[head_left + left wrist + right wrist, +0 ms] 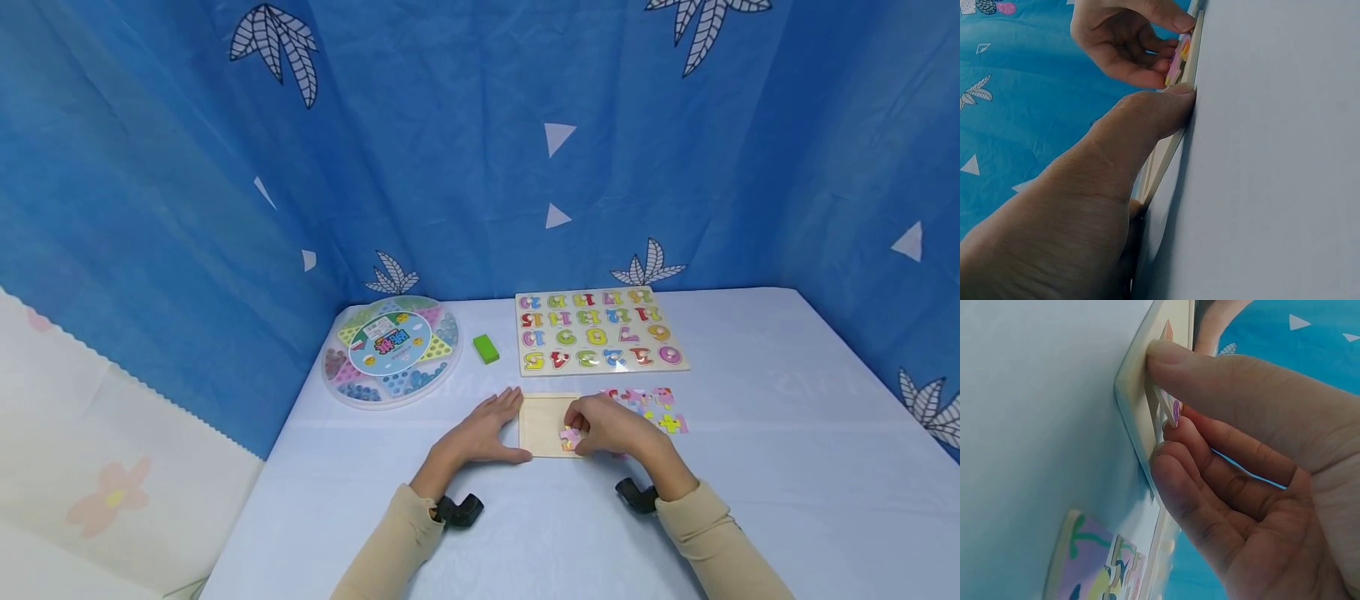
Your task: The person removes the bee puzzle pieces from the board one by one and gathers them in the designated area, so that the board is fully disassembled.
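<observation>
A shallow pale wooden puzzle tray (542,427) lies on the table between the hands. My left hand (489,429) rests along its left side, fingers extended at the far corner. Its straight thumb (1169,112) presses the near edge. Over the tray's right part, my right hand (611,423) pinches a pink and yellow jigsaw piece (570,437) between thumb and fingers. That piece (1169,407) is tilted against the tray in the right wrist view, mostly hidden by the fingers. Several more jigsaw pieces (669,422) lie right of the tray, partly behind the right hand.
Behind the tray lies a wooden number board (555,368) with colourful knobbed numerals. A green block (486,348) sits to its left. Farther left is a round, clear-lidded game case (391,344) with coloured beads. A blue patterned curtain (480,167) hangs behind the white-covered table (750,375).
</observation>
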Action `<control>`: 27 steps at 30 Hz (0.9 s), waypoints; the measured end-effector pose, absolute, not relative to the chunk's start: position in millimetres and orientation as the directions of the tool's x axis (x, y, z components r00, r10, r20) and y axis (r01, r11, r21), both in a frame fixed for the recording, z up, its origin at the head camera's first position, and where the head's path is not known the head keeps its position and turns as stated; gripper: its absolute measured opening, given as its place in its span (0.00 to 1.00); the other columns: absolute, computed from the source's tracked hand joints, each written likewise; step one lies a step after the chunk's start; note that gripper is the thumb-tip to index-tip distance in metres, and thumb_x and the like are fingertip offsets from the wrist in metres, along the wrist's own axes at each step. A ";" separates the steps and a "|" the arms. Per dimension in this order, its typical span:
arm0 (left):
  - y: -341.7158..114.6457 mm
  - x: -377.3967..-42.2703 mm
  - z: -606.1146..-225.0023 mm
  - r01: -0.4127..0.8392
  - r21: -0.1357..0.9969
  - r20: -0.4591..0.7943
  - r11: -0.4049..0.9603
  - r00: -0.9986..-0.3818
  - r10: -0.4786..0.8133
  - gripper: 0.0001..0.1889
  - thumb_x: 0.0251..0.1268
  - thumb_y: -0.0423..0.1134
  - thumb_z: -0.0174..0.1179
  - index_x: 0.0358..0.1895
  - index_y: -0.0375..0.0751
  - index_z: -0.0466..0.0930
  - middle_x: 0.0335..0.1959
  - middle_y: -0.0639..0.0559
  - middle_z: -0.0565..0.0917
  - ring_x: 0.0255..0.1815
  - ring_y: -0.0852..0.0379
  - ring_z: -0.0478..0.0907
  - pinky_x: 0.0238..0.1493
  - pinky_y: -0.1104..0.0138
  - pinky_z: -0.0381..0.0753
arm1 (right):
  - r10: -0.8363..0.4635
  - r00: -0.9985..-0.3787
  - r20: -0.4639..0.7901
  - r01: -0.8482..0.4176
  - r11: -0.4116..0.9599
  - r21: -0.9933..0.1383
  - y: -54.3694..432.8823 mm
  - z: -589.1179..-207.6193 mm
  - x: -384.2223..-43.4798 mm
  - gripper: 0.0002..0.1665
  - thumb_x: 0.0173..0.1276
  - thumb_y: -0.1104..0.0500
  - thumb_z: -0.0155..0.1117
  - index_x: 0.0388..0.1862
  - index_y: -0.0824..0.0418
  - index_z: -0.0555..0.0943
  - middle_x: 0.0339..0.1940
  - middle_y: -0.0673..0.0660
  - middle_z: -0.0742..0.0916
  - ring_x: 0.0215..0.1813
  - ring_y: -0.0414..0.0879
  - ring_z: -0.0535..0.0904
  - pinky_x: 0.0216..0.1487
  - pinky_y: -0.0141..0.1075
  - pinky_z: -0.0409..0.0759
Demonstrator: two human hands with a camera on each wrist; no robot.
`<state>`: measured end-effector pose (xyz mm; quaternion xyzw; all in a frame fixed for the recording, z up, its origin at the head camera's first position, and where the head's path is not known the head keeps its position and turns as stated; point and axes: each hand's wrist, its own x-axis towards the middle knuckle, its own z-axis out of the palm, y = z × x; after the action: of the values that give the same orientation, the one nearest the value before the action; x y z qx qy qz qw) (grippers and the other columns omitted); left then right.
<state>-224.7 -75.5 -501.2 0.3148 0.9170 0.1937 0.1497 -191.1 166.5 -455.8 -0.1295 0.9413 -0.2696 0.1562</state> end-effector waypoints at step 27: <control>-74.8 -226.0 -503.0 0.516 0.436 -0.165 0.737 -0.760 0.629 0.55 0.53 0.67 0.62 0.78 0.42 0.47 0.81 0.51 0.48 0.82 0.56 0.42 0.82 0.59 0.45 | -0.334 -0.916 -0.221 -0.162 0.815 -0.557 171.8 -454.8 -192.7 0.19 0.45 0.61 0.81 0.37 0.58 0.84 0.28 0.49 0.80 0.32 0.43 0.73 0.37 0.33 0.76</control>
<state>-226.0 -74.8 -503.0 0.3114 0.9194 0.1856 0.1525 -192.7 171.8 -454.8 -0.1319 0.9396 -0.2745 0.1564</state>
